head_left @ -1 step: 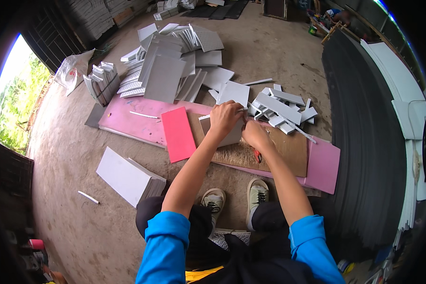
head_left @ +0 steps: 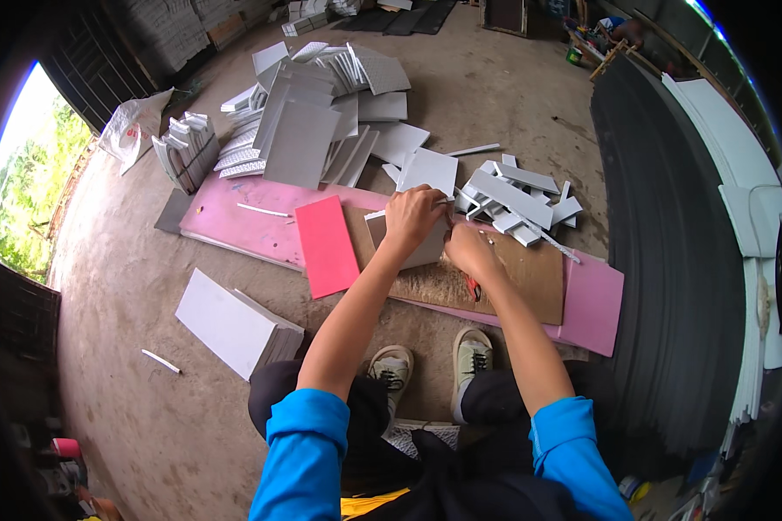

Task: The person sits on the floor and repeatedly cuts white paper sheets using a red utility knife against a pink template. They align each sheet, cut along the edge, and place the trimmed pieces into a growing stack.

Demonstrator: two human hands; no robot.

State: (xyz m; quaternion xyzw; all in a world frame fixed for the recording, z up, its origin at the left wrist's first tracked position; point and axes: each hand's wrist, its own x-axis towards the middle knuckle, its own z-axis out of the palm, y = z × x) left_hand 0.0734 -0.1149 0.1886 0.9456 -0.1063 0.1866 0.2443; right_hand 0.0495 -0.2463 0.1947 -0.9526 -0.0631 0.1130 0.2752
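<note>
A grey foam board piece (head_left: 424,252) stands tilted on a worn brown board (head_left: 530,276). My left hand (head_left: 414,215) is closed over the top edge of the foam piece, fingers bent at its far side. Close beside it, my right hand (head_left: 470,249) is closed in a fist at the foam's right edge. From under that fist pokes the red end of a knife (head_left: 473,288); its blade is hidden. White foam crumbs lie on the brown board near my right hand. To the left, a flat red sheet (head_left: 327,247) overlaps the brown board.
Pink boards (head_left: 250,227) lie beneath the brown board. Beyond is a big heap of grey foam sheets (head_left: 302,139), with cut strips (head_left: 514,195) to the right. A stack of white boards (head_left: 230,321) sits near my left knee. Long black sheets (head_left: 669,260) line the right side.
</note>
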